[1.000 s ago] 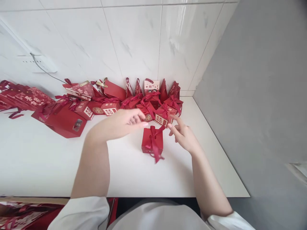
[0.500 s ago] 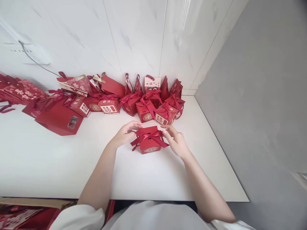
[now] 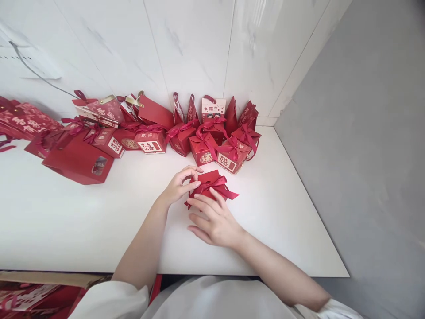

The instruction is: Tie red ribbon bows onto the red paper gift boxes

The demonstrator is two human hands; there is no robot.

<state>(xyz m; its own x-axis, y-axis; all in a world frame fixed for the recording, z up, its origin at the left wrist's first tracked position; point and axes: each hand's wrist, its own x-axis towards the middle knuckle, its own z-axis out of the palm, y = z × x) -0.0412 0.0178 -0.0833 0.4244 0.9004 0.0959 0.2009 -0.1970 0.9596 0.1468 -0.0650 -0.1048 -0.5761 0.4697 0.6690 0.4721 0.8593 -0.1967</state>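
A small red gift box [image 3: 210, 180] tied with a dark red ribbon bow [image 3: 219, 186] sits on the white table [image 3: 279, 212] in front of me. My left hand [image 3: 180, 185] curls its fingers round the box's left side. From the near side, my right hand [image 3: 213, 219] lies against the box with fingers stretched out flat, covering its front face. Just behind it stand several more red ribboned boxes [image 3: 203, 147].
A row of red gift boxes and red paper bags [image 3: 79, 160] lines the tiled back wall [image 3: 186, 48]. A grey wall [image 3: 358, 133] closes the right side. A cable [image 3: 36, 75] runs along the wall at left. Red packaging [image 3: 23, 297] lies below the table's front edge.
The box was turned upright and drawn slightly nearer. My right hand moved from the box's right side round to its near side, and my left hand closed on its left side.
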